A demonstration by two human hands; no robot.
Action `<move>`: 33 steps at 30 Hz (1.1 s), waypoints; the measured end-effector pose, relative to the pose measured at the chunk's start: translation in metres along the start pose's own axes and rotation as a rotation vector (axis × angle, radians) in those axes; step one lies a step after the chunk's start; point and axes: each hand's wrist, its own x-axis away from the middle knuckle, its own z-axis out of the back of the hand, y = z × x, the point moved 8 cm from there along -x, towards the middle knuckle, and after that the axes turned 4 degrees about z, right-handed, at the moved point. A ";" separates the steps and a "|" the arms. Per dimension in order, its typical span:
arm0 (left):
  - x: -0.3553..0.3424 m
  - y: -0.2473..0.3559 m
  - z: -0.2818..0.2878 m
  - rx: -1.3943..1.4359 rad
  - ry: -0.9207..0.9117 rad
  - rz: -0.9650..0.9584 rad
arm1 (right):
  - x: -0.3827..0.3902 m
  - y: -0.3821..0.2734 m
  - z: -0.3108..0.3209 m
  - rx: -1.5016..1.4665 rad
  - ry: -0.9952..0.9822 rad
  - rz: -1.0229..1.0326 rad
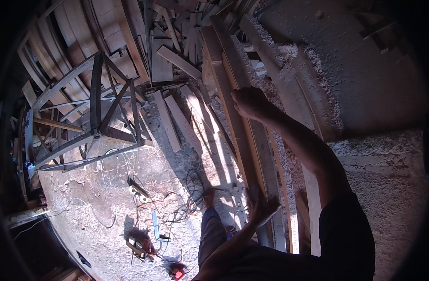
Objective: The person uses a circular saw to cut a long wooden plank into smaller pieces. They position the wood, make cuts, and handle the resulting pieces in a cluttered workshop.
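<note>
A long, narrow wooden plank point(234, 133) runs away from my body along a pile of lumber. My right hand point(250, 103) reaches far along it from the right, fingers closed at the plank's upper edge. Close to my body, my left hand point(260, 208) rests against the near end of the same plank, its thumb spread away from the fingers. The undersides of both hands are hidden. Beside the plank on the right lies another long board point(266, 175), partly covered by my right forearm.
At left stands an open wooden frame point(96, 93) with curved legs. Loose boards point(177, 122) and offcuts lie beyond. Power tools point(142, 248), tangled cables point(189, 201) and a power strip point(138, 192) lie on the sunlit floor. Shavings point(378, 187) cover the right side.
</note>
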 end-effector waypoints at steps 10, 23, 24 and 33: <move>-0.010 -0.039 -0.025 0.136 0.047 -0.047 | 0.345 -0.145 -0.027 -0.242 -0.229 -0.153; -0.083 0.015 0.052 0.322 0.005 -0.077 | 0.451 -0.181 -0.023 -0.421 0.384 -0.292; -0.084 0.017 0.055 0.273 0.000 -0.073 | 0.449 -0.181 -0.033 -0.379 0.372 -0.298; -0.089 0.016 0.055 0.237 0.011 -0.153 | 0.431 -0.183 -0.058 -0.217 0.440 -0.337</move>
